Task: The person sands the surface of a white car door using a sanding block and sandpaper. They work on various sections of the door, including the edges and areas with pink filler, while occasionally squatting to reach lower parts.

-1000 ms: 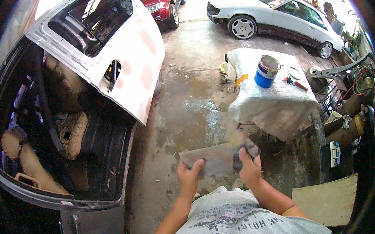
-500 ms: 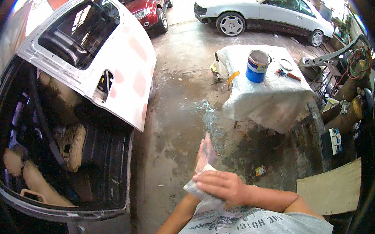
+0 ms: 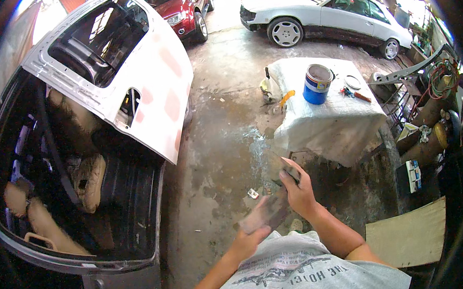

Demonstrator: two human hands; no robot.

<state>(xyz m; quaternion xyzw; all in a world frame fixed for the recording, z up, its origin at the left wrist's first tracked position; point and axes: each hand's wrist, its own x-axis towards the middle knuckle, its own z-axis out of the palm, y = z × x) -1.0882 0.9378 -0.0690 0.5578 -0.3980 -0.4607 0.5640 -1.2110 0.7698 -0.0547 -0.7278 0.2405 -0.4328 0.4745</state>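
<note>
Sandpaper sheet (image 3: 269, 208) sits at chest height over the floor (image 3: 216, 145), my fingers pinching it: right hand (image 3: 296, 188) at the upper end, left hand (image 3: 249, 240) at the lower. Sheet bowed; I judge uneven pull could tear it. Table (image 3: 329, 118) just ahead.

A car body repair workshop — an open white car door (image 3: 134, 81) patched with filler, parked cars (image 3: 329, 14) on stained concrete, a cloth-draped surface (image 3: 329, 118) bearing a paint can (image 3: 317, 83).
</note>
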